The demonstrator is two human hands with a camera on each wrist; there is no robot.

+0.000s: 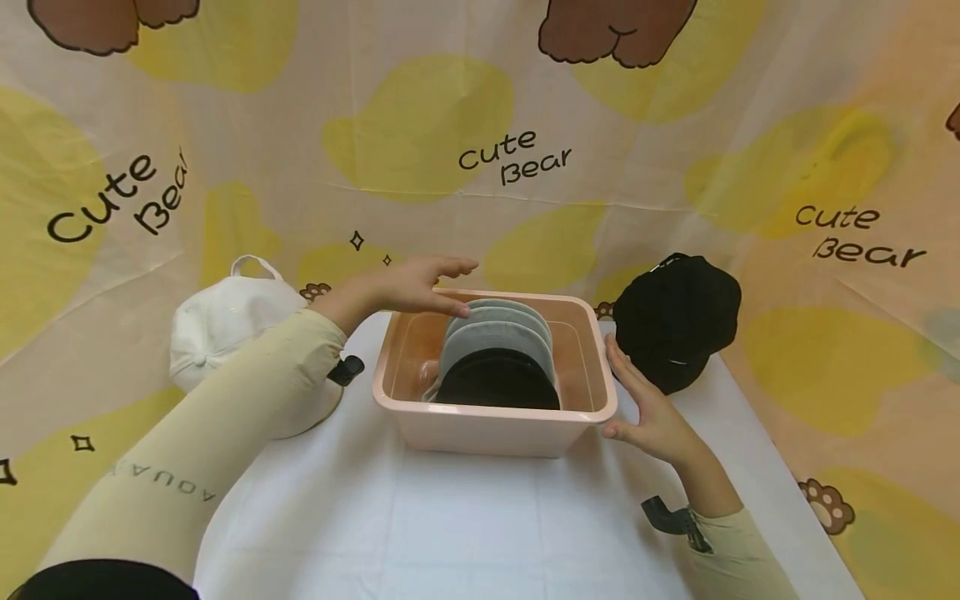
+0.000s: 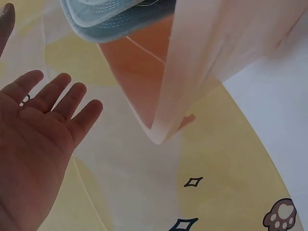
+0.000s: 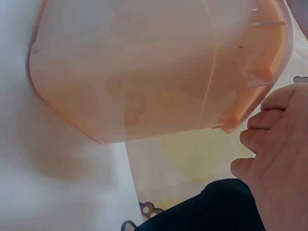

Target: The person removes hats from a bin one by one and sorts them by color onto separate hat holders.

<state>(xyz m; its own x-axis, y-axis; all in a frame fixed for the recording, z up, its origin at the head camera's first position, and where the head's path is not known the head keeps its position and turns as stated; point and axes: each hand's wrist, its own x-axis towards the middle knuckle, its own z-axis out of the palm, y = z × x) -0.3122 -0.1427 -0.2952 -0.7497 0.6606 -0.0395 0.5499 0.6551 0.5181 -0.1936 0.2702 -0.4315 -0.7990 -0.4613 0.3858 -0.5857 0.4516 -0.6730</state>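
In the head view, a pink plastic bin [image 1: 480,425] stands on the white table. Inside it several caps are nested in a row, with greyish-blue brims [image 1: 495,337] behind and a black brim [image 1: 498,379] in front. Above the bin's back left edge is my left hand [image 1: 412,287], fingers extended and holding nothing. The left wrist view shows its palm apart from the bin. My right hand [image 1: 648,417] lies along the right side of the bin, fingers fairly straight by the rim [image 3: 286,53]; whether they touch it, I cannot tell.
A white cap [image 1: 232,321] sits left of the bin, partly behind my left forearm. To the right, a black cap [image 1: 675,321] lies close to my right hand. Behind the table [image 1: 450,525] hangs a patterned cloth [image 1: 637,167] with "Cute Bear" lettering.
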